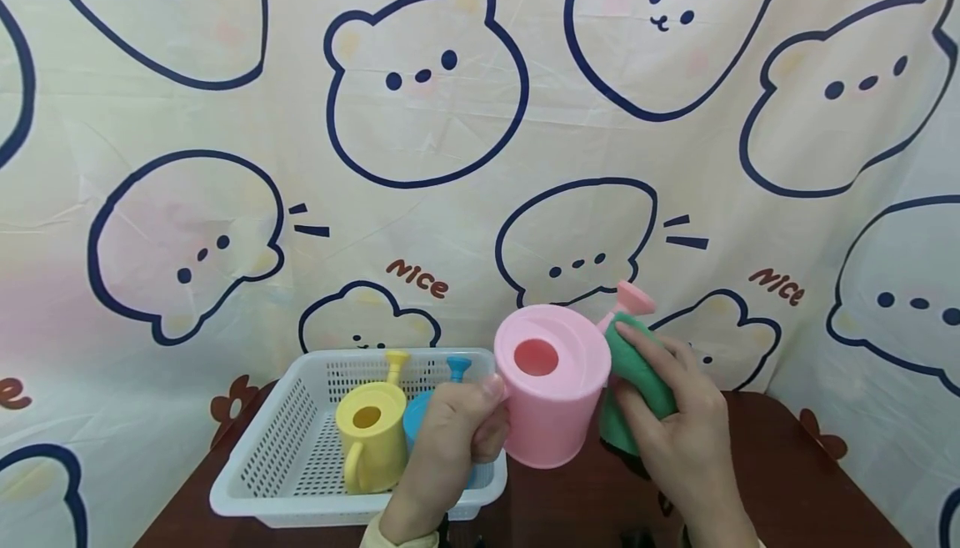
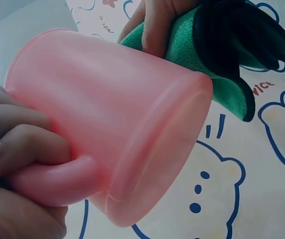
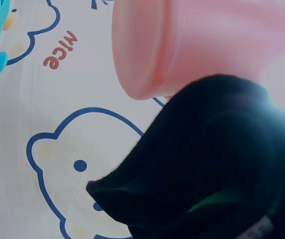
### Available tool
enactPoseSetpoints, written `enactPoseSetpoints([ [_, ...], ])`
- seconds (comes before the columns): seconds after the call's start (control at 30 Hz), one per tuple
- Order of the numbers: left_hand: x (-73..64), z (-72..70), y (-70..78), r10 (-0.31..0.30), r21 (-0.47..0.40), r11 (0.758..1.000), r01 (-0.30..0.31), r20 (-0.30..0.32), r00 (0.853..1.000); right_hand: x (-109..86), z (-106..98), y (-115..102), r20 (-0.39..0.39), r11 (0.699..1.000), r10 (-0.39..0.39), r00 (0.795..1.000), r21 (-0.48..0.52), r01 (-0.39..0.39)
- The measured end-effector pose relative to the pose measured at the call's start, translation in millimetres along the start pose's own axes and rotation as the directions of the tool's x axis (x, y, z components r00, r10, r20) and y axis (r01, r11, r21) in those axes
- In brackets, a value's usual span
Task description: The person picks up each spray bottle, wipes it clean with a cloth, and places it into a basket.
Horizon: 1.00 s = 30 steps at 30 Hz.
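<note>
A pink watering can [image 1: 553, 414] is held up in the air, its spout pointing right. My left hand [image 1: 457, 439] grips its handle [image 2: 58, 181], with the fingers curled through it in the left wrist view. On the other side, my right hand [image 1: 678, 423] pinches a folded green cloth [image 1: 637, 364] against the can near the base of the spout. Dark edging of the cloth [image 2: 222, 40] hangs loose in the left wrist view. In the right wrist view, the shadowed cloth [image 3: 197, 159] hides my right hand.
A white perforated basket [image 1: 255, 469] stands on the dark brown table [image 1: 810, 473] at the left. Inside it are a yellow watering can [image 1: 375, 439] and a blue watering can [image 1: 417, 414], the blue one partly behind my left hand. A patterned curtain [image 1: 450, 223] hangs behind.
</note>
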<state>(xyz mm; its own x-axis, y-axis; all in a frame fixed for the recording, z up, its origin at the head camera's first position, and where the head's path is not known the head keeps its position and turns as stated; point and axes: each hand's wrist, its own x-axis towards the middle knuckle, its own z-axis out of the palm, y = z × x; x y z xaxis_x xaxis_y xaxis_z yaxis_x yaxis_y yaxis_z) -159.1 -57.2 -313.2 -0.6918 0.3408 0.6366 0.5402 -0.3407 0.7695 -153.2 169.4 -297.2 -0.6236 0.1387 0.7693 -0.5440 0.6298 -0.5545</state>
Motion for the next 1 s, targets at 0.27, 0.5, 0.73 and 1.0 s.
enactPoseSetpoints([
  [0.27,-0.4,3.0,3.8,-0.056,0.041,0.998,0.057,-0.018,0.998,0.8,-1.5,2.6,-0.114,0.998,-0.036,0.993,0.038,0.041],
  [0.5,-0.6,1.4,2.5,-0.009,-0.046,0.999,0.009,-0.003,1.000,-0.3,1.4,-0.5,-0.172,0.998,-0.022,0.985,0.061,0.033],
  [0.73,-0.1,0.2,3.3,-0.025,-0.117,0.993,0.024,-0.005,1.000,-0.9,1.7,1.0,-0.189,0.996,-0.031,0.981,0.078,0.047],
  [1.0,-1.1,-6.4,1.5,0.000,-0.278,0.961,0.003,0.014,1.000,0.5,-0.7,2.7,-0.100,0.988,-0.083,0.992,0.119,0.094],
])
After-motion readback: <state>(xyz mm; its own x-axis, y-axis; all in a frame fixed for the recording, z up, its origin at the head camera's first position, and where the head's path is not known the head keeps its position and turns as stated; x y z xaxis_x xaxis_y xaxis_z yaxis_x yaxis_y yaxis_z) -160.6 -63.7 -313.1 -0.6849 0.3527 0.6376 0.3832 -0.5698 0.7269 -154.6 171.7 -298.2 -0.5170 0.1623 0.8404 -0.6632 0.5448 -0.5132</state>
